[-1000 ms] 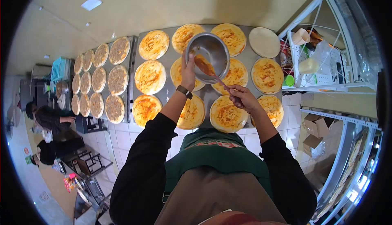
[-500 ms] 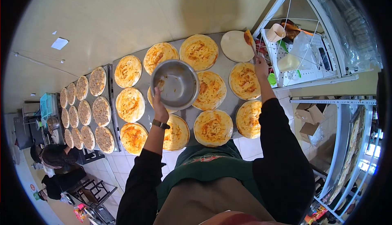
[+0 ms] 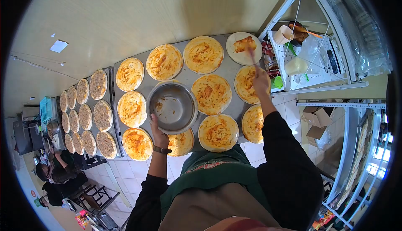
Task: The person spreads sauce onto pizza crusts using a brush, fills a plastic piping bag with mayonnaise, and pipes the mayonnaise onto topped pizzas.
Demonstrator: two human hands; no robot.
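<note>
The steel bowl (image 3: pixel 180 109), left of centre above the sauced flatbreads (image 3: pixel 211 95) on the metal desk (image 3: pixel 187 74), is grasped by the left hand (image 3: pixel 160 135) at its eight-o'clock rim. Because it is held from one side only, it could be tipped, and the toppings below could be dented or smeared. Toward one o'clock, a spatula (image 3: pixel 252 59), gripped by its handle in the right hand (image 3: pixel 260 83), is held over a partly sauced dough round (image 3: pixel 235 57). If pressed too hard, the dough could be dragged or torn; if the wrist is lowered, the flatbread beneath could be smudged.

At eight o'clock, a co-worker (image 3: pixel 58 168) is too small to be made out clearly. The left fingers and most of one flatbread are hidden by the bowl; whether its base is touching anything cannot be told. The spatula's head is blurred into the sauce (image 3: pixel 242 44).
</note>
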